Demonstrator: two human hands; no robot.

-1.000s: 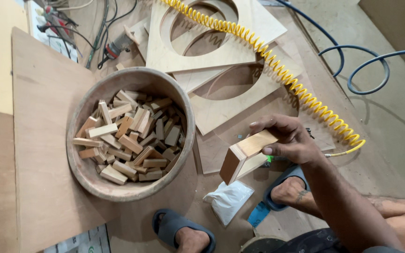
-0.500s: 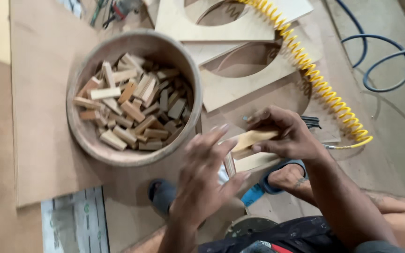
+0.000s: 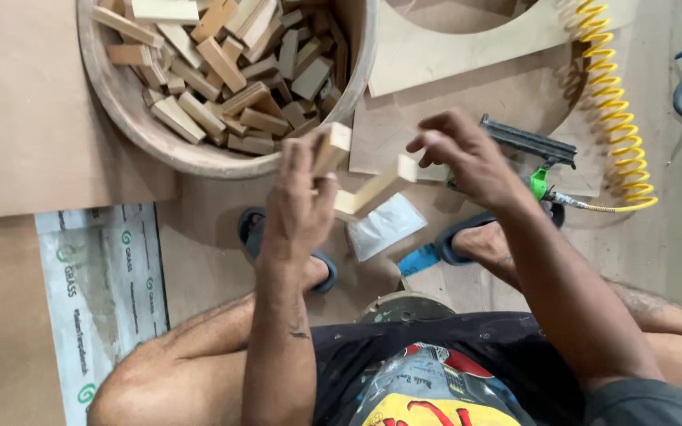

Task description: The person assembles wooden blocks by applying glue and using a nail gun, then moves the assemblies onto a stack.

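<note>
We look down over our own knees to the workshop floor, where at far left a flat printed sheet [image 3: 100,304], grey-white with small green swirl marks and a column of grey lettering, lies half under a brown board [image 3: 37,118]. Above it sits the round wooden bowl [image 3: 132,118], heaped with offcut blocks. Just below its rim our left hand [image 3: 297,201] is raised, fingers closed round a short pale wood block [image 3: 330,148] held nearly upright. Beside it a second, longer block [image 3: 376,188] slants from lower left to upper right, its low end touching our left fingers; whether the right hand [image 3: 467,158] has a grip on its upper end we cannot tell, as those fingers curl just above it, loosely bunched. By our judgement, the step in hand is bringing the two blocks together; the next move would call for squaring their faces and holding them firm. On the floor between our sandalled feet lie a small clear plastic packet [image 3: 384,225] and a blue label-like scrap [image 3: 418,259]. To the right rests a dark nail gun [image 3: 526,142] with a green fitting, fed by a yellow coiled hose [image 3: 617,118]
</note>
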